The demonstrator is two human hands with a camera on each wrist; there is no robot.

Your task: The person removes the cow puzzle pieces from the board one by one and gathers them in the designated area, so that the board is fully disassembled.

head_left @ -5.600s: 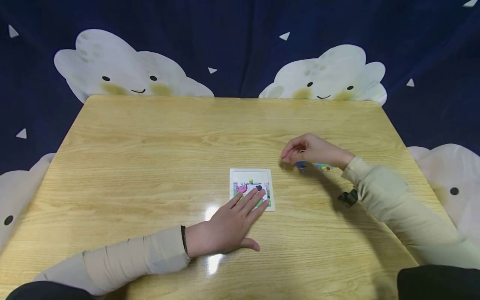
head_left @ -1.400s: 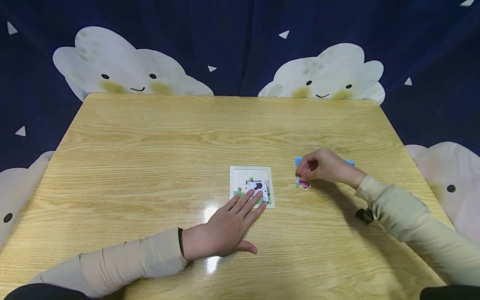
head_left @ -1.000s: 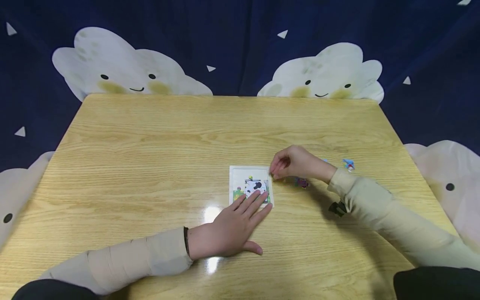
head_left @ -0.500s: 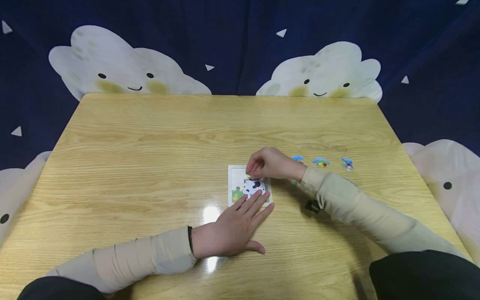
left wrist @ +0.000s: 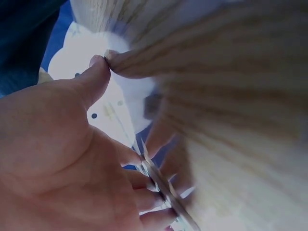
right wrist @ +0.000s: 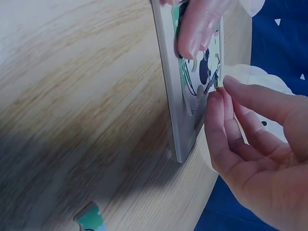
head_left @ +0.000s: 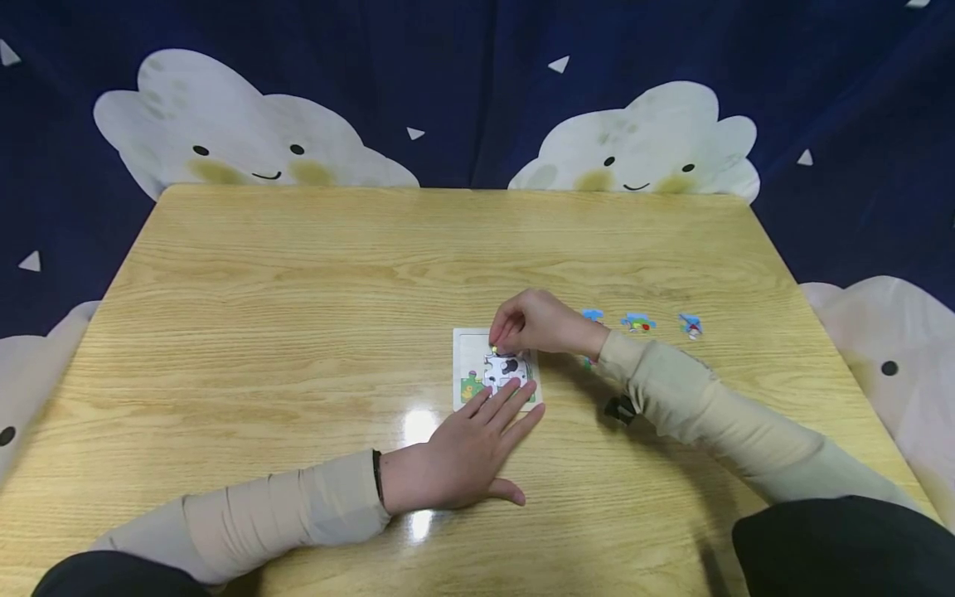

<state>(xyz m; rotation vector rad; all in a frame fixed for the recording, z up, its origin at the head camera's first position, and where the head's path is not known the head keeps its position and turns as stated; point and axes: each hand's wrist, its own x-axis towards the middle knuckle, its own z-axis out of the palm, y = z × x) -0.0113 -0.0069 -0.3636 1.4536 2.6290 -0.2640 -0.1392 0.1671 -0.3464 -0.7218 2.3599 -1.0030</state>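
Note:
A small square puzzle tray (head_left: 457,365) with a white frame lies on the table. In it sit puzzle pieces showing a black-and-white cow body (head_left: 511,366) and a green patch (head_left: 472,387); the upper left of the tray floor is bare. My left hand (head_left: 466,460) rests with straight, spread fingers over the tray's near edge and lower pieces. At the far side, my right hand (head_left: 540,322) pinches the top edge of the cow puzzle piece (right wrist: 204,70) between thumb and fingertips. The right hand hides the tray's upper right corner.
Right of the tray lie several loose puzzle pieces: a blue one (head_left: 593,316), one with a red spot (head_left: 637,322), another blue one (head_left: 690,325) and one partly behind the right wrist (head_left: 588,362). Clouded dark blue cloth (head_left: 477,91) hangs beyond the wooden table (head_left: 298,274).
The pink-faced cow head piece left the tray for the table at right. My right hand then came back leftward to the tray's top. The left hand has stayed on the tray.

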